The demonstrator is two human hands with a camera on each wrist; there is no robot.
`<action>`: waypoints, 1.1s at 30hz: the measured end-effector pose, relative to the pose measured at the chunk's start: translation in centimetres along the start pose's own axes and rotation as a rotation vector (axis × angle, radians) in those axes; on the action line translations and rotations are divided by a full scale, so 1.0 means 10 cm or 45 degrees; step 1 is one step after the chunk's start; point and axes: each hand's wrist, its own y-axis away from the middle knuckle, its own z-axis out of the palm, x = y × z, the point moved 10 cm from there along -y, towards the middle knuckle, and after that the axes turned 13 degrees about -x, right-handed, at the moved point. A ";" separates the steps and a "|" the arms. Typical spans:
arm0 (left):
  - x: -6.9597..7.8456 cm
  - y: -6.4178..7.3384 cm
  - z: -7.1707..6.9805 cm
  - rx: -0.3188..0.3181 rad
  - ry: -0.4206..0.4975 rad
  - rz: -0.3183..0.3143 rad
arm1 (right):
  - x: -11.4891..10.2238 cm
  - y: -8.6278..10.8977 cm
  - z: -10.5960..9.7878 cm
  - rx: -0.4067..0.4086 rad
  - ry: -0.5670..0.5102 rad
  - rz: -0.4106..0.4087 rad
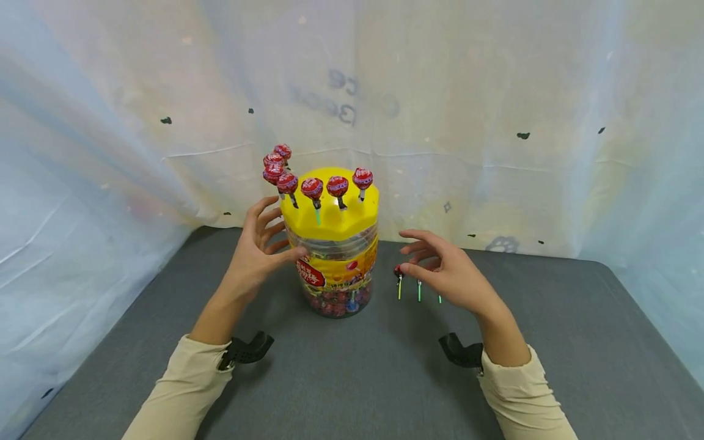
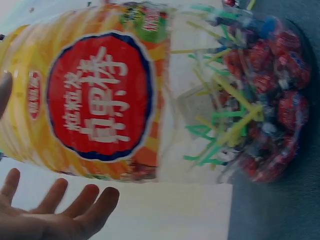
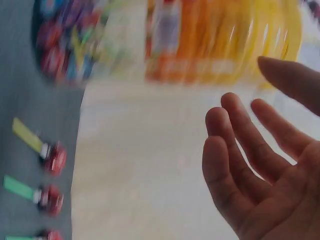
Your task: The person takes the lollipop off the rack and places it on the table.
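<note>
A clear plastic candy jar [image 1: 335, 269] with a yellow lid [image 1: 330, 226] stands upright on the table, wrapped candies and sticks inside. Several red-wrapped lollipops [image 1: 311, 188] stick up from the lid's left and front edge. At the jar's left side is my left hand [image 1: 258, 250], fingers spread and thumb in front of the label [image 2: 100, 95]; whether the thumb touches cannot be told. My right hand [image 1: 456, 272] hovers right of the jar, fingers loosely bent with nothing in them. Below it, lollipops [image 3: 54, 159] lie in a row on the table, partly hidden in the head view.
The grey tabletop [image 1: 352, 379] reaches back to a pale, translucent sheet [image 1: 440, 91] hanging behind and at the sides. Black wrist mounts [image 1: 250, 348] jut inward from both forearms.
</note>
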 end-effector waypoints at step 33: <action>0.05 0.04 -0.06 0.009 -0.066 -0.042 | -0.44 -0.09 0.31 0.012 -0.011 -0.036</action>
